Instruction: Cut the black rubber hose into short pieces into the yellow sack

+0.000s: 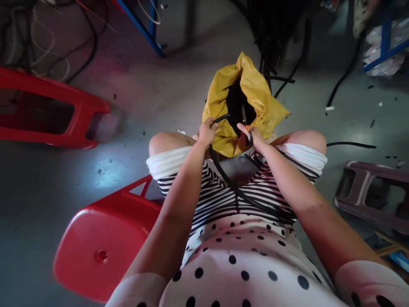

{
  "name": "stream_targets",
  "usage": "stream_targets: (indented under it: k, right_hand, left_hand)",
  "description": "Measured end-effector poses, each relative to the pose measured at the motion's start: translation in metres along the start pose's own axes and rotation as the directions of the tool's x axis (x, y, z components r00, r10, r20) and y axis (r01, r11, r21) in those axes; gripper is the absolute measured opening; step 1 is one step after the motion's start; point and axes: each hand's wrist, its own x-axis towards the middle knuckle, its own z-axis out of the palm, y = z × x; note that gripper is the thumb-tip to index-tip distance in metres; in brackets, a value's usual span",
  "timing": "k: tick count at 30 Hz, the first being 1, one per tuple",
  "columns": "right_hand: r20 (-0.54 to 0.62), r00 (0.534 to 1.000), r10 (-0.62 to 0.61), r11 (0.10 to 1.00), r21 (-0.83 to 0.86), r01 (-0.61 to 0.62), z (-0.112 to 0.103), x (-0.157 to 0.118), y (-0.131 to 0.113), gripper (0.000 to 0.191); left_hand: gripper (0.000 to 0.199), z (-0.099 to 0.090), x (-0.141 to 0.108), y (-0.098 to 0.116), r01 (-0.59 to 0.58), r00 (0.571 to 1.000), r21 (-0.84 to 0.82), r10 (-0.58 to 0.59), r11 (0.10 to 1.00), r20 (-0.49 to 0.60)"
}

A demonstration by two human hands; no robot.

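Note:
My left hand (206,133) is closed round a thin black tube (220,169), at the left side of a yellow bag (259,91). One end of the tube points over the bag's opening, and the rest curves down across my striped lap. In my right hand (258,140), at the near right rim, is a pair of scissors (250,137) with black and orange handles. A greyish blade-like part reaches into the dark mouth of the bag. Black pieces (234,100) show inside the bag, though its depth is in shadow.
A red stool (105,251) stands at my left, and another red stool (86,106) lies farther left. At the right is a brownish stool (377,192). Black tubes (295,64) lie on the floor (166,94) beyond the bag, near blue metal legs (143,27).

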Motion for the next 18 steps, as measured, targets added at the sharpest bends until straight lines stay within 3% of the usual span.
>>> stream_targets:
  k: [2,5,11,18]
  right_hand:
    - [0.159,0.987,0.02,0.996,-0.087,-0.006,0.003,-0.008,-0.003,0.067]
    - [0.241,0.97,0.027,0.981,-0.191,0.02,0.007,-0.016,-0.01,0.067]
    - [0.207,0.976,0.072,0.973,-0.229,-0.024,0.011,-0.015,-0.008,0.069]
    - [0.145,0.989,-0.04,0.964,-0.254,0.076,0.014,-0.013,0.0,0.074]
  left_hand:
    - [0.028,-0.003,0.006,-0.001,-0.057,0.997,0.06,0.06,0.997,-0.052]
    - [0.033,-0.004,0.007,0.001,-0.081,0.996,0.128,0.076,0.988,0.042]
    - [0.04,-0.001,0.003,-0.001,-0.197,0.958,0.171,0.152,0.965,0.244]
    - [0.038,0.002,0.006,-0.005,-0.204,0.959,0.178,0.16,0.963,0.232]
